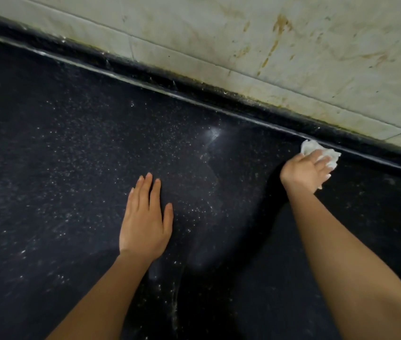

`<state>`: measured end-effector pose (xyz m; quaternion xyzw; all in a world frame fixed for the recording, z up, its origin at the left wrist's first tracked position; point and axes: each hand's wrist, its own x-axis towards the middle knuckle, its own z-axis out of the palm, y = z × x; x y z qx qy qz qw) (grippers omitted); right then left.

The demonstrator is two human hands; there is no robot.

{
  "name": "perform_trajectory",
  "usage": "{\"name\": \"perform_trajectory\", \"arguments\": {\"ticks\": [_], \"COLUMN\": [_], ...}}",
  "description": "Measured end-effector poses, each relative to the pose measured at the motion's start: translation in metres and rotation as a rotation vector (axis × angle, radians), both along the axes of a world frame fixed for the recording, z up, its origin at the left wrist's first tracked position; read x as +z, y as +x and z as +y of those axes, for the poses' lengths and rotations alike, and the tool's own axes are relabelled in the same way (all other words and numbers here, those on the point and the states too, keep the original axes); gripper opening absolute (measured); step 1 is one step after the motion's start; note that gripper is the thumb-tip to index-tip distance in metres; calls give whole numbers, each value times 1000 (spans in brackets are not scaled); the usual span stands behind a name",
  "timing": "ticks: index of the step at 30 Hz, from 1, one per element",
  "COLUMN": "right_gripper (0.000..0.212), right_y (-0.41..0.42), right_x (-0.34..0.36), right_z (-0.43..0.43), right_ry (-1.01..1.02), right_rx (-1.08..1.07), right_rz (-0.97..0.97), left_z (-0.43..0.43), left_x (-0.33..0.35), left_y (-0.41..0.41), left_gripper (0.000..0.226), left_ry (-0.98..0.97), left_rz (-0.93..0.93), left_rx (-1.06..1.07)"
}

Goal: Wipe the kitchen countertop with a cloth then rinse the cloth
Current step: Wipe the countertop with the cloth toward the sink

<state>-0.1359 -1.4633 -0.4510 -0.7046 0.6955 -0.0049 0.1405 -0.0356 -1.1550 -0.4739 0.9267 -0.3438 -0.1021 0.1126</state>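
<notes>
Cloth (pixel 310 146) wiping at the rear edge of the dark surface (pixel 47 148).
Pressing the crumpled white cloth down with the right hand (pixel 303 171), with fingers (pixel 322 165) spread and nearly straight over it rather than curling round it. Holding the cloth right against the base of the raised black back ledge (pixel 145 74), below the stained tiled wall (pixel 292 45). Resting the left hand (pixel 145 224) palm-down on the surface, well apart from the cloth, with fingers straight, close together and holding nothing. Working beside scattered white specks (pixel 170 143) across the left and centre of the surface, sparser near the right hand.
</notes>
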Motion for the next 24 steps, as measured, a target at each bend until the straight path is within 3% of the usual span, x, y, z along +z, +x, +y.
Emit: {"name": "perform_trajectory", "arguments": {"ticks": [2, 9, 13, 16, 21, 24], "right_gripper": [58, 57, 52, 48, 49, 50], "right_y": [36, 142, 119, 73, 63, 99], "right_x": [-2, -13, -11, -13, -16, -16], "right_z": [17, 98, 88, 68, 65, 81], "right_ry": [21, 8, 44, -46, -87, -70], "right_rx": [7, 479, 728, 942, 546, 566], "right_rz": [-6, -77, -148, -166, -139, -129], "left_z": [0, 0, 0, 1, 0, 1], "left_x": [-1, -1, 0, 0, -1, -1], "left_y": [0, 0, 0, 0, 0, 0], "left_gripper": [62, 61, 61, 61, 61, 61], "left_ry": [9, 4, -3, -1, -2, -10], "left_rz": [-13, -14, -14, -16, -17, -15], "left_rx": [-2, 10, 0, -1, -1, 7]}}
